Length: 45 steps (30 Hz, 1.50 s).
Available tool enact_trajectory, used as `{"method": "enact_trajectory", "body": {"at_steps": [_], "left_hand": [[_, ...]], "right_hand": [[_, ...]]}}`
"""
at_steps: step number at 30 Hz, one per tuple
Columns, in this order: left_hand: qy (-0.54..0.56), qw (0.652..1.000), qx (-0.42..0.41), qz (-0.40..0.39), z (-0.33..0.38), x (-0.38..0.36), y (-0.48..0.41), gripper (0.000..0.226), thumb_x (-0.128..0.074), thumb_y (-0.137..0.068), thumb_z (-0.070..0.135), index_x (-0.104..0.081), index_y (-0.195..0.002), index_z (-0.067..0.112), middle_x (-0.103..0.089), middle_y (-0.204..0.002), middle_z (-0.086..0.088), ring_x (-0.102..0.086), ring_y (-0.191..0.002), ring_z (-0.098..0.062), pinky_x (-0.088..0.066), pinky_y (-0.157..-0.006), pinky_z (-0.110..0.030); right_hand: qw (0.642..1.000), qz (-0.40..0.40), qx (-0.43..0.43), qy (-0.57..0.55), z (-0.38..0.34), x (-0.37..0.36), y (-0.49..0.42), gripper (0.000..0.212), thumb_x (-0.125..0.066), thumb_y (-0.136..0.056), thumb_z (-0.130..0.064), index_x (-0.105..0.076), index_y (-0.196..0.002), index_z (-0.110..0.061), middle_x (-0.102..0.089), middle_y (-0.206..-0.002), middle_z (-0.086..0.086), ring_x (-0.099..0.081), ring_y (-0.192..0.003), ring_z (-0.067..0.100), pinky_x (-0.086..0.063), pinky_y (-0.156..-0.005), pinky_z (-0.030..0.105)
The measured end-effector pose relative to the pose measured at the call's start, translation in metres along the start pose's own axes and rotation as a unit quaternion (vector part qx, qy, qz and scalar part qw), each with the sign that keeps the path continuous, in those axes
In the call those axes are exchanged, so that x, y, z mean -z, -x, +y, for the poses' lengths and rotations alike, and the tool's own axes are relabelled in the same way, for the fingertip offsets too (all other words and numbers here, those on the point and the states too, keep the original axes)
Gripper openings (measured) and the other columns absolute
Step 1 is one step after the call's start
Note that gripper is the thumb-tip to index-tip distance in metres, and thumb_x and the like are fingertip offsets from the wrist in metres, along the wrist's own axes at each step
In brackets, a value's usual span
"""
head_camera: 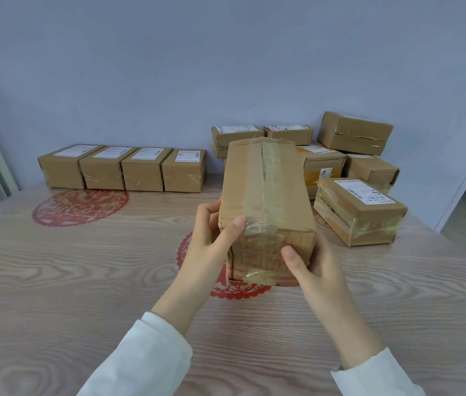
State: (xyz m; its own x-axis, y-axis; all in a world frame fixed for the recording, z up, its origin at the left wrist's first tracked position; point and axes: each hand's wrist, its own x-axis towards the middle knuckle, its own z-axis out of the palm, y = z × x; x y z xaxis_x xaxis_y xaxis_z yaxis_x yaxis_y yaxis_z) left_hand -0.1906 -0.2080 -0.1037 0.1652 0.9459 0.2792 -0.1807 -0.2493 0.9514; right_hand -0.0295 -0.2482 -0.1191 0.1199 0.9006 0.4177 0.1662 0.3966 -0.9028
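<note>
A brown cardboard box [263,195], sealed with clear tape along its top seam, is held above the wooden table [83,281] in the middle of the head view. My left hand [212,238] grips its near left corner, thumb on the top edge. My right hand [309,264] grips the near right end, thumb pressed on the end face. No label shows on the visible faces of this box.
A neat row of labelled boxes [123,168] stands along the wall at the back left. A loose pile of boxes [351,164] lies at the back right, one labelled box [360,211] nearest. Red paper-cut decorations [80,205] lie on the table.
</note>
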Motion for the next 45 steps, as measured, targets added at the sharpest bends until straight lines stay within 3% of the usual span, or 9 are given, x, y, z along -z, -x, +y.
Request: {"method": "enact_trajectory", "body": {"at_steps": [3, 5, 9, 12, 20, 26, 32, 40, 45], "left_hand": [[-0.009, 1.0, -0.009, -0.019, -0.003, 0.001, 0.003, 0.07, -0.069, -0.059, 0.048, -0.045, -0.121, 0.026, -0.065, -0.112, 0.012, -0.063, -0.105, -0.005, -0.052, -0.077, -0.018], [-0.016, 0.999, -0.014, -0.029, -0.004, 0.001, 0.004, 0.073, -0.069, -0.058, 0.047, -0.042, -0.123, 0.027, -0.06, -0.119, 0.008, -0.062, -0.106, -0.003, -0.051, -0.077, -0.016], [-0.043, 0.998, -0.007, -0.039, -0.005, 0.002, 0.005, 0.083, -0.073, -0.057, 0.043, -0.037, -0.13, 0.027, -0.054, -0.128, 0.008, -0.058, -0.11, 0.0, -0.051, -0.081, -0.018], [-0.052, 0.998, -0.013, -0.017, -0.004, 0.001, 0.005, 0.077, -0.076, -0.065, 0.039, -0.035, -0.13, 0.034, -0.052, -0.129, 0.015, -0.057, -0.111, 0.004, -0.051, -0.084, -0.017], [-0.091, 0.995, -0.022, -0.043, -0.003, 0.0, 0.006, 0.081, -0.077, -0.072, 0.031, -0.029, -0.137, 0.039, -0.049, -0.135, 0.016, -0.053, -0.119, 0.0, -0.053, -0.093, -0.03], [-0.083, 0.996, -0.004, -0.014, 0.0, -0.002, 0.005, 0.09, -0.072, -0.064, 0.038, -0.028, -0.142, 0.03, -0.054, -0.125, 0.016, -0.058, -0.103, 0.01, -0.052, -0.08, -0.013], [-0.112, 0.993, -0.021, -0.025, -0.001, -0.004, 0.008, 0.093, -0.074, -0.063, 0.035, -0.029, -0.143, 0.027, -0.05, -0.133, 0.014, -0.053, -0.114, 0.007, -0.049, -0.087, -0.013], [-0.123, 0.992, -0.018, -0.006, 0.005, -0.005, 0.002, 0.076, -0.07, -0.072, 0.035, -0.035, -0.14, 0.028, -0.055, -0.125, 0.018, -0.055, -0.11, 0.009, -0.048, -0.084, -0.009], [-0.141, 0.99, -0.029, -0.014, 0.005, -0.006, 0.005, 0.085, -0.071, -0.063, 0.044, -0.035, -0.138, 0.03, -0.052, -0.129, 0.019, -0.051, -0.116, 0.008, -0.048, -0.09, -0.011]], "right_hand": [[0.999, 0.002, -0.039, -0.02, -0.004, 0.0, 0.002, 0.098, -0.06, -0.04, -0.091, -0.054, -0.116, -0.029, -0.068, -0.101, -0.026, -0.061, -0.095, -0.011, -0.046, -0.071, 0.004], [0.998, 0.011, -0.056, -0.03, -0.006, 0.001, 0.002, 0.085, -0.057, -0.044, -0.09, -0.054, -0.11, -0.036, -0.067, -0.096, -0.03, -0.061, -0.092, -0.013, -0.048, -0.071, 0.005], [0.993, 0.02, -0.094, -0.073, -0.004, 0.002, 0.002, 0.031, -0.062, -0.078, -0.039, -0.056, -0.107, -0.032, -0.068, -0.099, -0.016, -0.063, -0.086, -0.01, -0.049, -0.068, 0.008], [0.992, 0.01, -0.091, -0.085, -0.004, 0.001, 0.002, 0.046, -0.074, -0.077, -0.023, -0.053, -0.118, -0.023, -0.066, -0.108, -0.006, -0.065, -0.089, -0.004, -0.049, -0.068, 0.009], [0.995, 0.037, -0.065, -0.071, 0.001, -0.002, 0.0, 0.065, -0.066, -0.066, -0.043, -0.052, -0.127, -0.026, -0.065, -0.116, -0.008, -0.063, -0.099, -0.001, -0.053, -0.075, 0.016], [0.998, 0.023, -0.042, -0.029, 0.0, 0.0, 0.001, 0.071, -0.069, -0.068, -0.038, -0.046, -0.133, -0.022, -0.061, -0.122, -0.006, -0.06, -0.107, 0.001, -0.051, -0.08, 0.015], [0.998, 0.055, -0.037, -0.005, 0.005, -0.002, -0.003, 0.041, -0.065, -0.077, -0.05, -0.055, -0.114, -0.036, -0.058, -0.123, -0.003, -0.058, -0.109, 0.002, -0.05, -0.085, 0.021], [0.997, 0.067, -0.042, -0.023, 0.008, -0.005, -0.003, 0.055, -0.066, -0.068, -0.056, -0.056, -0.117, -0.032, -0.059, -0.123, -0.002, -0.057, -0.113, 0.007, -0.048, -0.093, 0.029], [0.994, 0.099, -0.043, -0.018, 0.004, -0.005, -0.003, 0.037, -0.062, -0.071, -0.053, -0.057, -0.103, -0.036, -0.06, -0.118, 0.0, -0.058, -0.109, 0.007, -0.047, -0.095, 0.033]]}}
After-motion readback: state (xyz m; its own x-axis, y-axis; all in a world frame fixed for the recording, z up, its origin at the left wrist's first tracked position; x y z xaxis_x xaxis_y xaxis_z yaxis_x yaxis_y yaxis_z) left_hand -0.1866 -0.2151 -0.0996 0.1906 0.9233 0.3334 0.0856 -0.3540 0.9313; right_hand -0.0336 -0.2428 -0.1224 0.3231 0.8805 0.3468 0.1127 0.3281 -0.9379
